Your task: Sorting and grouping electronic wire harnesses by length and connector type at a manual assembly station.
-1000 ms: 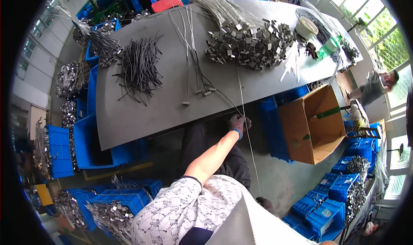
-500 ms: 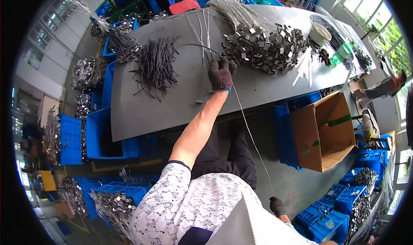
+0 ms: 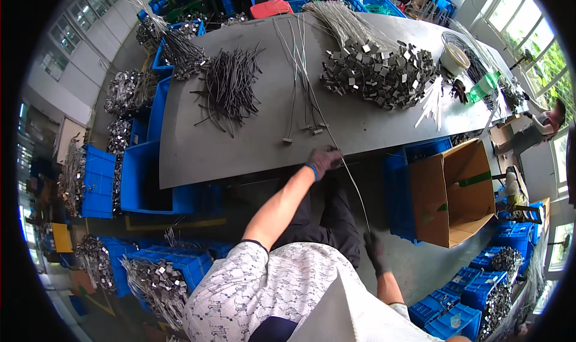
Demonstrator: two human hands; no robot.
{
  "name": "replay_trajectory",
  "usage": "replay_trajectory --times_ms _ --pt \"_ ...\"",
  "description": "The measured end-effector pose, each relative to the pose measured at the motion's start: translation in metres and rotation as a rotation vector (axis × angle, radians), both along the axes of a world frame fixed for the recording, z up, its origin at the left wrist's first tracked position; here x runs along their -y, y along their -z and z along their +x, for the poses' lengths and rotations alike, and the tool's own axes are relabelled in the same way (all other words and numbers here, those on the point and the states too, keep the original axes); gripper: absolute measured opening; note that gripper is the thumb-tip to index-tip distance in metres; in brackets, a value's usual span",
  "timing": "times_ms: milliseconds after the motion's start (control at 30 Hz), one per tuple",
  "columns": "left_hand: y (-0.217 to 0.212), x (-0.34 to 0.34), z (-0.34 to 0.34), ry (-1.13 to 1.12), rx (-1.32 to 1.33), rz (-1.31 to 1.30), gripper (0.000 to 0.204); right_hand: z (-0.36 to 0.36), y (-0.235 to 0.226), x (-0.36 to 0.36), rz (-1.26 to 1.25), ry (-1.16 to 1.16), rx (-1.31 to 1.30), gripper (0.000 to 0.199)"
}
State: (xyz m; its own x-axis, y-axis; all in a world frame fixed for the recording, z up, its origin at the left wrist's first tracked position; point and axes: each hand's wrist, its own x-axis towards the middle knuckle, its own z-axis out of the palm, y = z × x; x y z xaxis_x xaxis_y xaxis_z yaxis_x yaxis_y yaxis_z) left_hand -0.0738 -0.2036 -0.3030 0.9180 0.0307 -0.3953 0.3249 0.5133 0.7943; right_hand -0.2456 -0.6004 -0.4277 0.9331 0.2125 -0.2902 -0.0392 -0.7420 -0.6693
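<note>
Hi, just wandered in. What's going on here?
A person is handling a long thin wire with two gloved hands. The left hand is at the wire by the near edge of the table; how firmly it grips is unclear. The right hand, lower down, holds the wire off the table. On the tabletop lie a pile of dark strips and a heap of small metal blocks.

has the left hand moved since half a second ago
Yes: the left hand has drawn back from well over the table to its near edge.
</note>
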Motion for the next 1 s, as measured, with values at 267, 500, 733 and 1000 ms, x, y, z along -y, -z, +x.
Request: replay_trajectory --times_ms 267,500,733,1000 --pt "-0.022 0.005 -0.023 -0.004 0.121 0.458 0.016 0.182 -0.139 -0.271 0.742 0.189 0.205 0.037" --pt "0.000 -0.126 0.016 -0.105 0.087 0.810 0.018 0.231 -0.178 -0.388 0.528 -0.093 0.239 0.049" --pt "0.010 -0.269 -0.064 -0.692 -0.404 1.454 0.049 0.373 -0.170 -0.364 0.117 0.048 0.394 0.059" --pt "0.021 -0.356 -0.091 -0.444 -0.900 1.516 0.051 0.457 -0.142 -0.395 0.341 -0.169 0.260 0.058"
